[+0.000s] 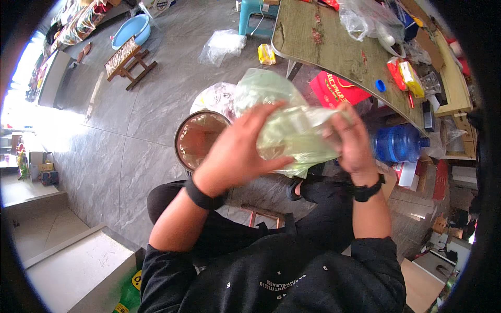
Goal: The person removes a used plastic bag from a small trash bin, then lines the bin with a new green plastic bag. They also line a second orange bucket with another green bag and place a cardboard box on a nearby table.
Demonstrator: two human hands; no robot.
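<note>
Your right hand's (355, 138) fingers pinch the green bag (300, 138) at your twelve o'clock; your left hand's (242, 141) are spread against it. Around the bag: bin (183, 138) at nine, partly covered; counter (334, 52) at one; jug (396, 143) at three.

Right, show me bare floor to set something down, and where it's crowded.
The broadest bare patch is the grey floor between the wooden stool, the round dark-rimmed container and the white ledge. It's crowded around the left hand and right hand: green plastic bag, white bag, red bag, blue water jug.
</note>
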